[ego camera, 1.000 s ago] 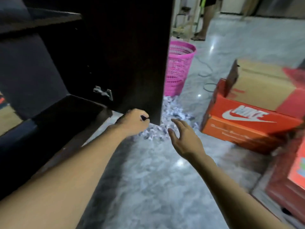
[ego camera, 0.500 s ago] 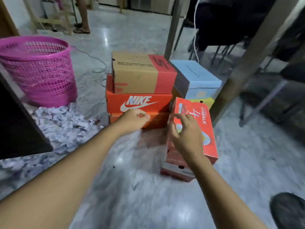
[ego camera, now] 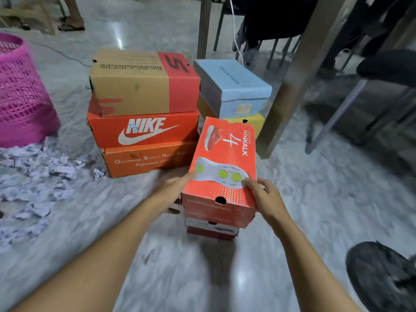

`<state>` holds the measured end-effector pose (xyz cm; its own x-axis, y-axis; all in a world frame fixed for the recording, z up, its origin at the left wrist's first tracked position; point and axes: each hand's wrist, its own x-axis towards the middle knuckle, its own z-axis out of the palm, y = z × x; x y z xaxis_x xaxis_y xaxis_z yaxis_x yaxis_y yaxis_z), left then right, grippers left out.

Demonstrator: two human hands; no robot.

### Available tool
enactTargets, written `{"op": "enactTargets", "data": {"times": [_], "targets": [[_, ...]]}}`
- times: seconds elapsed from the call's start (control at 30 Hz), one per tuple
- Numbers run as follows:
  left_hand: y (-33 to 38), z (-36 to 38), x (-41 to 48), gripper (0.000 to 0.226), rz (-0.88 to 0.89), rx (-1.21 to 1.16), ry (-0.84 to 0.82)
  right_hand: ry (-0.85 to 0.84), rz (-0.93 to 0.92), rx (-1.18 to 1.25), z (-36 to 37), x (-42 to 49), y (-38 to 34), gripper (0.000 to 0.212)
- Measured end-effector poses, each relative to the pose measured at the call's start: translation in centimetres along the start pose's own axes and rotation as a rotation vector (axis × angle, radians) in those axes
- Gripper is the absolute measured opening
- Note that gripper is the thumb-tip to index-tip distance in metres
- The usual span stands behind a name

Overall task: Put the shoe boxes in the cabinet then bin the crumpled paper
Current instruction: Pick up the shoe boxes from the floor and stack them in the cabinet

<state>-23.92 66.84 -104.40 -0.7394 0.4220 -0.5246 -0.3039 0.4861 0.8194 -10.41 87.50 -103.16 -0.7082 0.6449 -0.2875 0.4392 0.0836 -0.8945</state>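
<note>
An orange-red GoWalk shoe box (ego camera: 225,158) tops a short stack on the floor in front of me. My left hand (ego camera: 173,192) holds its left side, fingers along the edge. My right hand (ego camera: 265,197) grips its near right corner, thumb on the lid. Behind it to the left stand a brown-and-red Skechers box (ego camera: 139,84), an orange Nike box (ego camera: 144,129) and another orange box (ego camera: 146,161), stacked. A light blue box (ego camera: 234,86) sits on a yellow box (ego camera: 252,122) behind. Crumpled paper (ego camera: 40,172) litters the floor at the left. The cabinet is out of view.
A pink plastic basket (ego camera: 20,95) stands at the far left beside the paper. A table leg (ego camera: 299,82) rises just right of the boxes, with chair legs (ego camera: 337,113) beyond. A dark shoe (ego camera: 382,278) lies at the lower right. Another person's feet (ego camera: 72,21) are far back.
My view swung from the dark cabinet to the pile of boxes. Both hands reached forward and took hold of the GoWalk box, one on each side.
</note>
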Motion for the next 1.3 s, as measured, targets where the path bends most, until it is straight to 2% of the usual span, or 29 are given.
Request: {"op": "enactTargets", "data": {"times": [0.13,0.27,0.43,0.53,0.67,0.77,0.83,0.97,1.1,1.2,1.3], "targets": [[-1.2,-2.0,0.6,0.078,-0.046,-0.058,-0.043,-0.095,0.079,0.173,-0.7,-0.1,2.2,0.043],[-1.3,-0.4,0.5,0.063,-0.075,-0.211,-0.075,-0.252,0.071,0.287,1.0,-0.6,3.6,0.057],[-1.3,1.4,-0.4,0.067,-0.088,-0.323,-0.091,-0.296,-0.055,0.401,1.8,-1.0,3.1,0.047],[-2.0,1.1,-1.5,0.063,-0.082,-0.379,-0.036,-0.295,-0.142,0.422,1.9,-1.1,2.1,0.042],[-2.3,-1.2,-3.2,0.063,-0.045,-0.492,0.087,-0.363,-0.199,0.398,3.4,-0.9,-0.1,0.065],[-2.6,-4.2,-5.3,0.06,-0.016,-0.555,0.141,-0.523,-0.229,0.377,5.1,-1.2,-1.9,0.053],[-3.1,-6.4,-7.1,0.069,0.007,-0.612,0.158,-0.652,-0.208,0.363,6.5,-1.5,-2.7,0.043],[-5.5,-10.3,-11.1,0.089,-0.014,-0.621,0.222,-0.883,-0.116,0.351,10.0,-2.4,-3.8,0.041],[-8.5,-13.5,-15.7,0.068,-0.078,-0.686,0.251,-1.054,-0.091,0.28,14.2,-3.9,-5.4,0.039],[-11.0,-15.3,-19.3,0.057,-0.098,-0.722,0.347,-1.146,-0.073,0.173,17.7,-5.6,-6.7,0.053],[-13.7,-16.4,-23.2,0.064,-0.123,-0.75,0.442,-1.286,-0.059,0.102,21.2,-8.1,-7.6,0.055]]}}
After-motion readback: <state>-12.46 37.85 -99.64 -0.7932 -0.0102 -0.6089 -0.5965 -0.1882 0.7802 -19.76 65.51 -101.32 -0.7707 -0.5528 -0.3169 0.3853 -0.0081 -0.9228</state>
